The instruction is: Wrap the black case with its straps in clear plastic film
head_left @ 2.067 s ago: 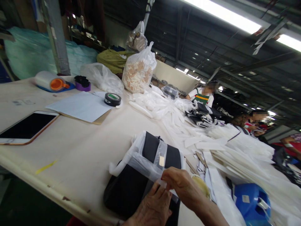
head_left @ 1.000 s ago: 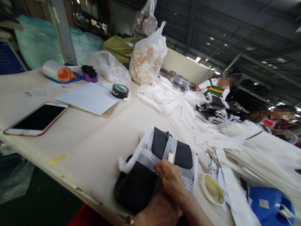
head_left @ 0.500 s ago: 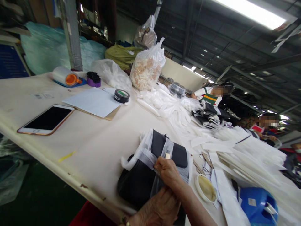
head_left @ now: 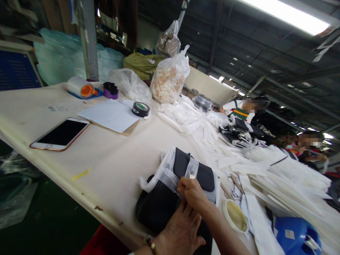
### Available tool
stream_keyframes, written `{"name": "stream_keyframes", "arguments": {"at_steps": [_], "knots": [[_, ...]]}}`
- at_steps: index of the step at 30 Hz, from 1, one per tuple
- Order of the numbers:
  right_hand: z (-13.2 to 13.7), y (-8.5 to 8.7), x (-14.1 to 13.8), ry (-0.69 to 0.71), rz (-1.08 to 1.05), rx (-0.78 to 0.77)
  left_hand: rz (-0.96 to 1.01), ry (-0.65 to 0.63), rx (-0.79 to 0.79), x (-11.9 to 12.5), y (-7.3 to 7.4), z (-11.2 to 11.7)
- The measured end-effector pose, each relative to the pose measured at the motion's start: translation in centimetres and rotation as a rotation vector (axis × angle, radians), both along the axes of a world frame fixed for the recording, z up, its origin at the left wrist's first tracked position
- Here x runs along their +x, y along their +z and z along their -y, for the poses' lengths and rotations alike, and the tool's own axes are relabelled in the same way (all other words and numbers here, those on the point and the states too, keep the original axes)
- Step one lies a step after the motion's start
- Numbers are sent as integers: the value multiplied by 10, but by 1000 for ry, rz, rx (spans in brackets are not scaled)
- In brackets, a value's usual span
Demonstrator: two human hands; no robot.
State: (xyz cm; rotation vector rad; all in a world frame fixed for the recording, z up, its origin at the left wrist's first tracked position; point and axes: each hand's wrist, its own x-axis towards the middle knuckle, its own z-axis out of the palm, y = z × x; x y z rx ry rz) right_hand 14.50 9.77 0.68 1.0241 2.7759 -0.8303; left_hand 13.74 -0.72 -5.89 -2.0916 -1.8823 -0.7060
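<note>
A black bag [head_left: 153, 207] lies on the table before me, its flap [head_left: 182, 163] crossed by strips of translucent white wrapping [head_left: 169, 176]. My right hand [head_left: 193, 193] is closed at the flap's lower edge, its fingers pinching the wrapping where the strips meet. A small pale tab [head_left: 191, 176] shows just beyond its knuckles. Below it, my left hand [head_left: 180, 226], with a beaded bracelet at the wrist, presses flat on the front of the bag with its fingers stretched and thumb apart. The fingertips of my left hand touch the underside of my right hand.
To the right are a round tub of yellowish paste [head_left: 236, 216], a blue plastic jug [head_left: 297, 235] and white sheet strips [head_left: 255, 209]. A phone [head_left: 61, 134], paper [head_left: 110, 115] and black tape roll [head_left: 140, 109] lie left. Two people work across the table.
My left hand has opened from a bunched shape and now lies flatter against the bag. My right hand keeps its pinch at the wrapping. The whole view has shifted slightly.
</note>
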Motion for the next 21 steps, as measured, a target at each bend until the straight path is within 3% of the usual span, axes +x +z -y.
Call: {"name": "stream_keyframes", "arguments": {"at_steps": [11,21], "knots": [[-12,-11,5,-5,-111,-143,65,-38,-85,-3,-2,1],[-11,-8,2,-162,-475,-305,176,-87,-193,-14,-2,1]]}}
